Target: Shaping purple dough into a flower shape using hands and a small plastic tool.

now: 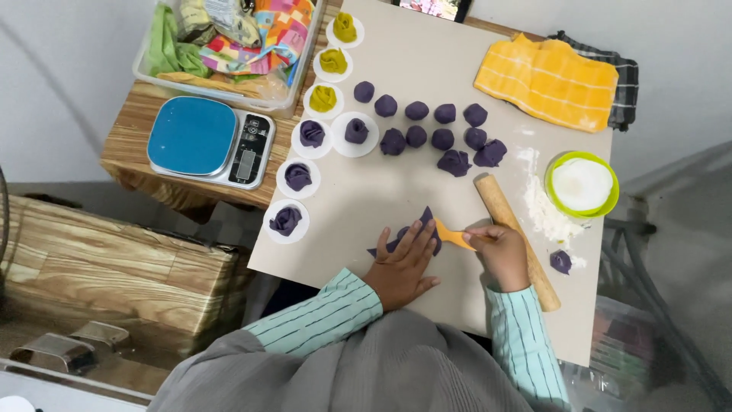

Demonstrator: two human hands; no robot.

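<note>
A: Dough sheet, purple, flat on worktop, just left of rolling pin.
B: Hands?
A: Left hand released, pressing sheet. Right hand grasping orange scraper, blade touching sheet.

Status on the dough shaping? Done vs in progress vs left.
Done: seven folded pieces sit on round white paper discs, three yellow-green ones and four purple ones. In hand: the left hand presses a flat purple dough sheet while the right hand works it with an orange plastic scraper. Left: about ten purple dough balls unrolled, plus a small purple lump beside the wooden rolling pin.
</note>
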